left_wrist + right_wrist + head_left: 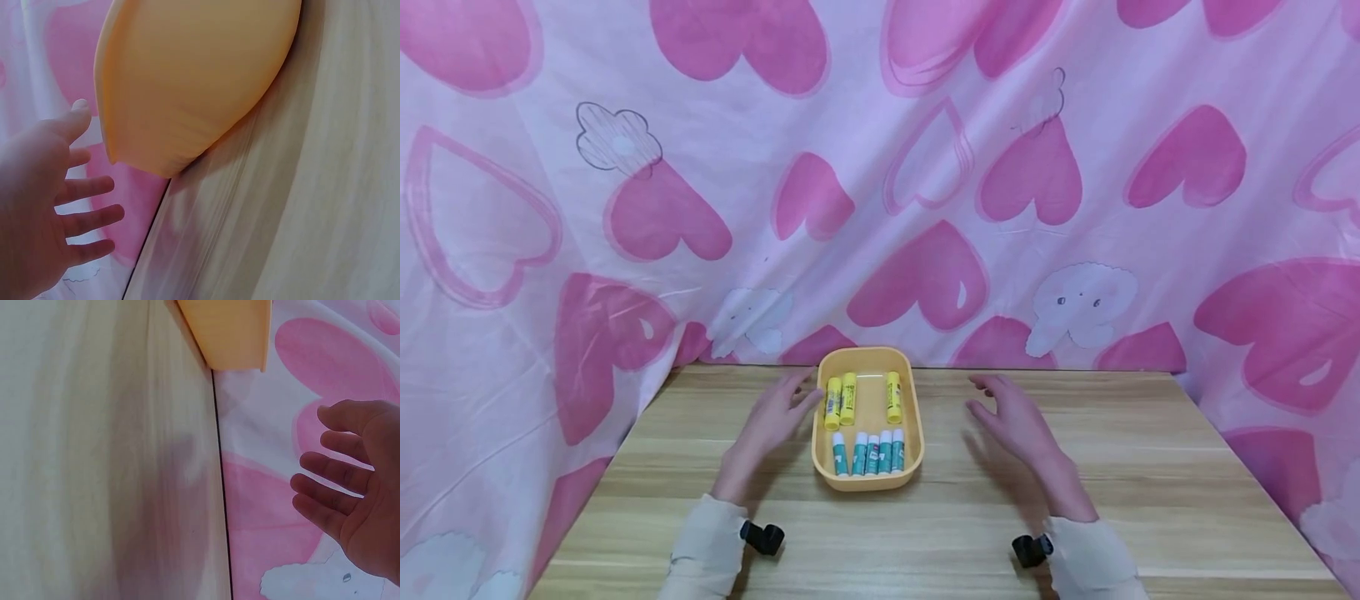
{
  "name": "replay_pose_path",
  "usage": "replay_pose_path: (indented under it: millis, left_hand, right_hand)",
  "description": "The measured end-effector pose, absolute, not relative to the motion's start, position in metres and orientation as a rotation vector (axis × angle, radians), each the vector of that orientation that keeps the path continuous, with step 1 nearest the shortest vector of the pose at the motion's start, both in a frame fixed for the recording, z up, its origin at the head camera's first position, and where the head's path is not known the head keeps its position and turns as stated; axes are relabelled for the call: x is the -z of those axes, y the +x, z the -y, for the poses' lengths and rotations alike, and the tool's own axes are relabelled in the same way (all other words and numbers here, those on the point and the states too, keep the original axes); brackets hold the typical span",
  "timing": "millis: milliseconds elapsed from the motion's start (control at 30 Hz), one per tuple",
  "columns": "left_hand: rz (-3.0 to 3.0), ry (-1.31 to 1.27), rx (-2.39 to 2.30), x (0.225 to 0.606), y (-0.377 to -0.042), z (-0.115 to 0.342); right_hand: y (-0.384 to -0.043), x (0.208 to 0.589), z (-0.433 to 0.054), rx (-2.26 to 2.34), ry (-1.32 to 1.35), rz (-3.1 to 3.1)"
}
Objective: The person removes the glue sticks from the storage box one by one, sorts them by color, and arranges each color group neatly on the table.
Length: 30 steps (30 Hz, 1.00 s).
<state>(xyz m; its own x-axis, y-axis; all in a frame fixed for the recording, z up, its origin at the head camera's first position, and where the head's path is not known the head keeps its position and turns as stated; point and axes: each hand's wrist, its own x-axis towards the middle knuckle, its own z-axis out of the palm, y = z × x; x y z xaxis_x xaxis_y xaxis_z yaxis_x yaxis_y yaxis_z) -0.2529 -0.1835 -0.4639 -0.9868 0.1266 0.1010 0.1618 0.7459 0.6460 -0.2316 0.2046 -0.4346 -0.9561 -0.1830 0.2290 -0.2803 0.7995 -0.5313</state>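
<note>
On the tabletop (895,533), toward its far edge: a yellow-orange tray (871,396) with rounded corners, longer from near to far than across. In its far half, on the left, a pair of yellow tubes (847,398) side by side; near the right wall, a single yellow tube (893,397), with bare tray floor between it and the pair. In the near half, a row of teal tubes (872,454), five in all, with white ends pointing away from the person: four close together toward the right, one set slightly apart on the left.

Just beside the tray's left rim, the left hand (778,412), with fingers (94,214) well spread and holding nothing. Thumb tip overlapping the rim in the head view, but with a narrow gap beside the tray wall in the left wrist view. To the right of the tray, apart from it, the right hand (1011,417), raised above the tabletop, with a shadow below; fingers (337,472) loosely bent, parted from the thumb, holding nothing.

Around the wrists, a pale left sleeve (707,542) and a pale right sleeve (1090,554), each with a small black device at its inner side. Behind the tabletop, a hanging pale pink cloth (917,133), patterned with darker pink hearts and white cartoon figures.
</note>
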Motion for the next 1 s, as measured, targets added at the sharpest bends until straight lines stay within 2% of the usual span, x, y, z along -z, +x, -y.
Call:
replay_pose_path:
  millis: [367,1000]
  left_hand:
    - [2.884,-0.224,1.162,0.468,-0.25,0.173]
    - [2.922,-0.199,1.314,0.472,-0.25,0.162]
  right_hand:
    - [-0.243,0.428,-0.189,-0.961,0.465,2.814]
    - [-0.261,0.415,-0.154,-1.093,0.486,2.885]
